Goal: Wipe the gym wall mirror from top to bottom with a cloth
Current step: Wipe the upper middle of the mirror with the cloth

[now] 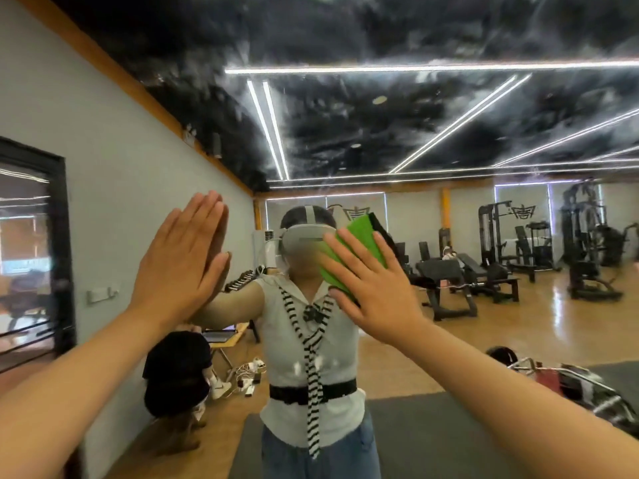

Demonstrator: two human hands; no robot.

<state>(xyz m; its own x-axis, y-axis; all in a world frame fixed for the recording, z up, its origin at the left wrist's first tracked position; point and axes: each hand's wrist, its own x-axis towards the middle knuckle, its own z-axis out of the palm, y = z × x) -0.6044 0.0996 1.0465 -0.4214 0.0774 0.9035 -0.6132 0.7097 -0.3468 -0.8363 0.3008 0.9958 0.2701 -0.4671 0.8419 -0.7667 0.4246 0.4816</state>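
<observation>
Up against the mirror [449, 126], head view. The glass fills most of the view. Its upper part is hazy with pale swirled smears and streaks, laid over a reflected dark ceiling and thin white light strips [432, 68].

- Green cloth [361, 226]: bright, soft-napped, folded to a flat rectangle with a dark edge showing at its upper right corner. It lies flat on the glass, over the reflected headset [304, 236].
- Right hand [377, 292]: spread wide on the cloth with fingers straight and fanned. The palm presses the fabric to the glass and no finger curls round it.
- Left hand [179, 267]: left of the cloth and well apart from it. It is flat and upright with fingers straight and close together, their tips meeting their own reflection. It holds nothing.
- Reflected person, just left of and below the cloth: smooth grey headset, white sleeveless top, black-and-white striped tie [311, 357], black belt.
- Right of the cloth, reflected: black padded weight benches [460, 271] and steel racks on a glossy wood floor.
- Below the cloth: a dark matte mat [449, 433].
- Far left of the cloth: a dark-framed pane [34, 254] set in a plain grey wall.
</observation>
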